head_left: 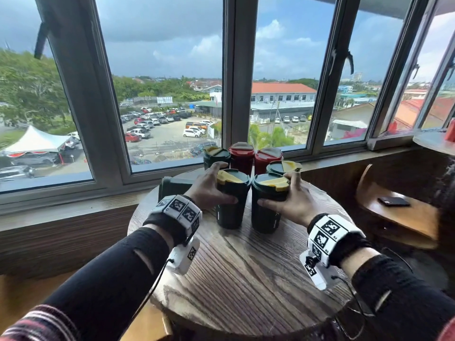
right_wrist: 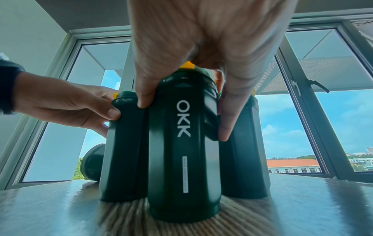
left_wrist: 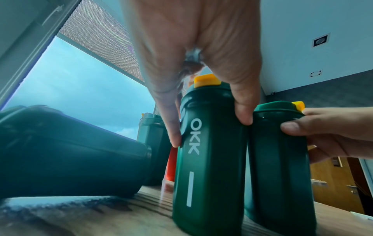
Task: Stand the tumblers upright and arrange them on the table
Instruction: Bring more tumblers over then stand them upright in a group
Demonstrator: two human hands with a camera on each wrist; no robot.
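Observation:
Two dark green tumblers with yellow-flap lids stand upright side by side on the round wooden table (head_left: 246, 279). My left hand (head_left: 209, 188) grips the left tumbler (head_left: 231, 203) near its top, thumb in front and fingers behind; the left wrist view shows the same grip (left_wrist: 210, 129) on that tumbler (left_wrist: 210, 167). My right hand (head_left: 293, 200) grips the right tumbler (head_left: 267, 207), as the right wrist view also shows (right_wrist: 183, 118). Behind stand a green tumbler (head_left: 216, 157), two red tumblers (head_left: 241, 157), and another green one (head_left: 283, 167). One green tumbler (head_left: 174, 185) lies on its side at the left.
The table stands against a low window sill (head_left: 73, 207) under tall windows. A wooden chair (head_left: 398, 217) with a black phone (head_left: 394, 201) on its seat is close on the right. Bare tabletop lies between me and the tumblers.

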